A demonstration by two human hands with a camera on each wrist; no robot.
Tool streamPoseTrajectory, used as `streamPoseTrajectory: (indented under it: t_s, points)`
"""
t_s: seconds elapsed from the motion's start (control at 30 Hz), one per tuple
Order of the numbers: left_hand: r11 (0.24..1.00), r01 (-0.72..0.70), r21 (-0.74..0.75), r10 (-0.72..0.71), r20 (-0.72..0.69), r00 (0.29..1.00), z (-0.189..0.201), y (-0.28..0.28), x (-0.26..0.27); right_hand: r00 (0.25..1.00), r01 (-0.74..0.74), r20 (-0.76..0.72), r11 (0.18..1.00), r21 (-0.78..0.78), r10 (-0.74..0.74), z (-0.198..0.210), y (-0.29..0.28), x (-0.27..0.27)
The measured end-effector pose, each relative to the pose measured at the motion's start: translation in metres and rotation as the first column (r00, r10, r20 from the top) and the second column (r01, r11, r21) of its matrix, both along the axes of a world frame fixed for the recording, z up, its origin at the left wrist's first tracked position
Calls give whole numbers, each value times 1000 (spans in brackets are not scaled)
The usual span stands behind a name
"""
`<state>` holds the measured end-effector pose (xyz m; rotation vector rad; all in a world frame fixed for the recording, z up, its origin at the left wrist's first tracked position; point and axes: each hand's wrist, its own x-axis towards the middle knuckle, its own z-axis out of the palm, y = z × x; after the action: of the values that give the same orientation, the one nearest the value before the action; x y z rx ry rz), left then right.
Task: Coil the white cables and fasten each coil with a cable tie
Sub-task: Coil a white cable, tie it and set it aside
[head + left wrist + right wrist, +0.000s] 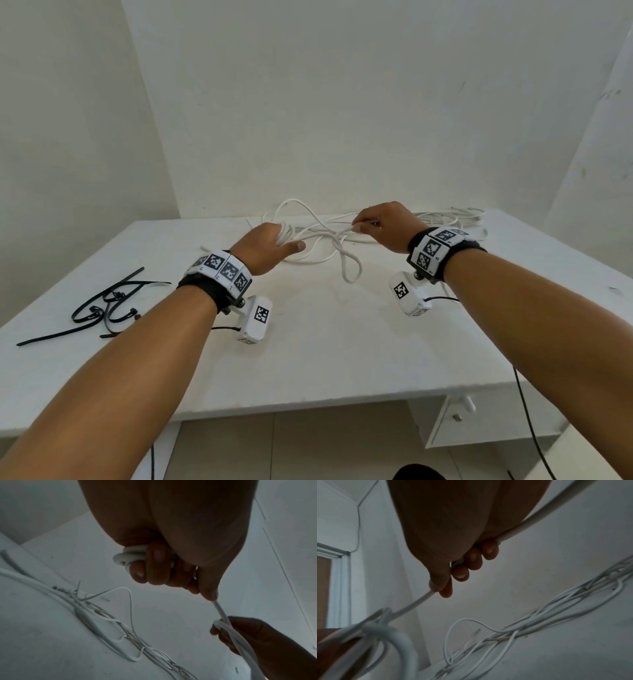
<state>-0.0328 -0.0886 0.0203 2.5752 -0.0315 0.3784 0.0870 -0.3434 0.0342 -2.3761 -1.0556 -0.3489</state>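
Observation:
My left hand (pixel 274 243) grips a small coil of thick white cable (pixel 285 233) above the far middle of the white table (pixel 325 342). In the left wrist view the fingers (pixel 154 563) curl round the stacked loops (pixel 126 557). A taut stretch of the same cable (pixel 325 233) runs to my right hand (pixel 371 224), which pinches it between thumb and fingers (pixel 460 573). A slack loop (pixel 351 270) hangs down from the stretch onto the table. Black cable ties (pixel 109 305) lie in a loose heap at the left of the table, apart from both hands.
More thin white cables (pixel 445 219) lie tangled along the table's back edge by the wall, also in the right wrist view (pixel 539 622). A drawer (pixel 459 414) sits under the table's front right. Walls close in behind and at both sides.

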Motion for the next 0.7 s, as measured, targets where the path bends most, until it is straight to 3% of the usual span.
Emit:
streamPoseTrajectory:
  t_s: [0.23,0.37,0.53,0.7]
  points:
    - [969,-134,-207,153,79,985,-7,32,-8,988,123,-67,977,-171,-136,-17,-15,16]
    - [960,-159,-229,191,123,974,-5,49,-15,977,153,-98,945,-288,-188,-33,-32,25]
    - [873,-253,-418,329,120,937,-8,71,-19,952,217,-167,950,-225,-257,-42,-51,32]
    - [894,-263,-362,302,54,952,-14,63,-19,914,288,-200,911,-296,-354,-51,-59,38]
